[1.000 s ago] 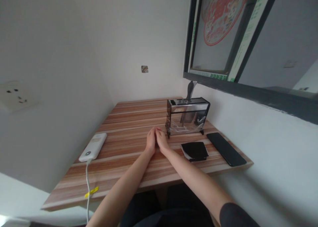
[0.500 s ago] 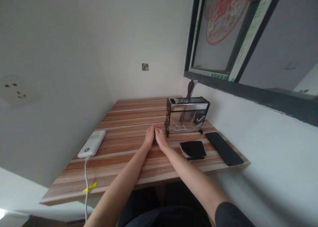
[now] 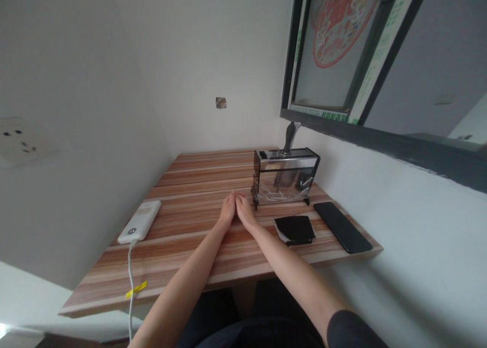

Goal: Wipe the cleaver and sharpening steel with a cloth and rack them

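Observation:
My left hand [image 3: 228,208] and my right hand [image 3: 244,209] rest side by side on the wood-grain table [image 3: 190,185]. Their fingertips meet at the far end, with the fingers stretched forward and thumb sides close together. I see no object in either one; the palms face inward and are hidden. Just right of my right hand stands a knife block [image 3: 285,185] with clear sides and dark metal ends, and a black-handled knife [image 3: 289,136] sticks up from its top. A folded black cloth-like piece [image 3: 294,230] with a pale edge lies beside my right forearm.
A black phone [image 3: 342,227] lies at the table's right edge. On the left is a white power bank [image 3: 140,221] with a white cable [image 3: 130,272] running off the front edge, over yellow tape [image 3: 136,289]. Walls border the table, with a framed window [image 3: 335,84] at upper right.
The whole view has shifted very slightly to the left. Both hands stay together in the same place on the table.

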A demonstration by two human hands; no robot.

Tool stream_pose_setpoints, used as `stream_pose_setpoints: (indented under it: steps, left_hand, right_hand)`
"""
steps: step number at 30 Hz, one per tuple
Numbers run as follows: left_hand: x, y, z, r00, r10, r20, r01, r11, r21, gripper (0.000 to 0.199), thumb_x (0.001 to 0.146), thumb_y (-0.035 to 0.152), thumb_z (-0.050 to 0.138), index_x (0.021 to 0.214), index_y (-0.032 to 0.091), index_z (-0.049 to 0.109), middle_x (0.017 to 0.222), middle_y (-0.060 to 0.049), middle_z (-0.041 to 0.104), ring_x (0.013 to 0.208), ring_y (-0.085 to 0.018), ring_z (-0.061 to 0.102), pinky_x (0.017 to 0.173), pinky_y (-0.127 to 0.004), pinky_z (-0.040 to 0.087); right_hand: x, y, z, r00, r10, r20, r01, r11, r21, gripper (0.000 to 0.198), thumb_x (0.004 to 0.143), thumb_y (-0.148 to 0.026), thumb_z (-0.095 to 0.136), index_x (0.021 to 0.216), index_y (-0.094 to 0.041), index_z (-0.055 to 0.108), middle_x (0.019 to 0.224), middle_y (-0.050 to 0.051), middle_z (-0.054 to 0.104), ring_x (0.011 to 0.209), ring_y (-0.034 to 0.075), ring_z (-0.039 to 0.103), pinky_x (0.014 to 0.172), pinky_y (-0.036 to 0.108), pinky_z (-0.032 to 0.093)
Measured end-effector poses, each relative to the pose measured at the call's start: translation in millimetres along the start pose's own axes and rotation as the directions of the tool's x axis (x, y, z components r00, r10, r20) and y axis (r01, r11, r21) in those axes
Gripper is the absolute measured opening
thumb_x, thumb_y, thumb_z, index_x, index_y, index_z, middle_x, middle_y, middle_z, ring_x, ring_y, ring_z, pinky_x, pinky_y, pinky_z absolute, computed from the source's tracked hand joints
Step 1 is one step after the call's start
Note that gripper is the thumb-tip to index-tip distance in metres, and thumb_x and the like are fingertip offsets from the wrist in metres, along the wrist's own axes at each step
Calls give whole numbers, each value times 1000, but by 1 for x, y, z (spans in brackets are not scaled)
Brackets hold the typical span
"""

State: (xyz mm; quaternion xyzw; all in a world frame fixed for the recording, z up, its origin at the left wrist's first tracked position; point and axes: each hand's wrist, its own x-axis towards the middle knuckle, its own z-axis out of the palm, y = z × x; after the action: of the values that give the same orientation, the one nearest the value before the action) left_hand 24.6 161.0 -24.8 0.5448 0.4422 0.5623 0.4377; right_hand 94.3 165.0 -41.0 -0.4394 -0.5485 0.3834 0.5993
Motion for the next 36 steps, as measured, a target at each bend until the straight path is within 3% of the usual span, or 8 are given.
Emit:
stream_pose_setpoints:
  steps: [21,36]
  left_hand:
    - [-2,5,1,999,38,-2,-38,996,78,42,86,36,34,76,14,68,84,-9,73,87,-22,65,88,-34,46]
    - [2,0,-1,997,71,11,-72,985,156,50,89,48,32,75,14,66,82,-11,72,85,-23,65,87,-34,46]
  right_hand:
    - [4,4,1,1000,-14,6,13,1000,4,30,85,-22,41,79,-15,69,84,8,73,89,20,64,85,31,46]
    - [2,-2,0,999,-32,18,33,999,-8,30,86,-20,40,77,-16,69,75,6,71,81,19,64,79,28,47]
